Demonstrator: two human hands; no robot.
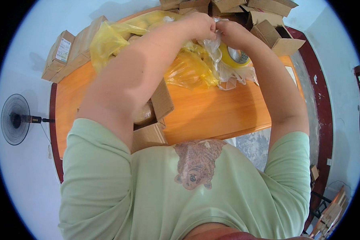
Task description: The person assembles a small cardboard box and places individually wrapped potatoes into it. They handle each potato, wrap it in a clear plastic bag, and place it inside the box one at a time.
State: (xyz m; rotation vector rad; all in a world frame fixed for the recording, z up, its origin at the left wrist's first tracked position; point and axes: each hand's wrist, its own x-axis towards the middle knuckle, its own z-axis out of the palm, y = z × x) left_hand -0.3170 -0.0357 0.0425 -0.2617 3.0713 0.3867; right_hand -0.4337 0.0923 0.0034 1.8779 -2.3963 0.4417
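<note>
At the far side of the table, my left hand point(200, 26) and my right hand point(234, 34) are close together, fingers pinching thin clear plastic bags point(212, 46). The gathered plastic hangs below them; the exact fingertip grip is partly hidden. Just under my right hand lies a roll of tape point(227, 57) with a yellow rim. A yellow plastic bag point(192, 67) spreads beneath my left forearm, with rounded items showing through it. Nearer my body, an open cardboard box point(163, 100) holds a plastic-wrapped brown object point(144, 115), partly covered by my left arm.
Several open cardboard boxes point(265, 33) are heaped at the back right of the orange wooden table point(210, 105). Closed cartons point(83, 43), one bearing a label, stand at the back left. A fan point(15, 119) is at the far left.
</note>
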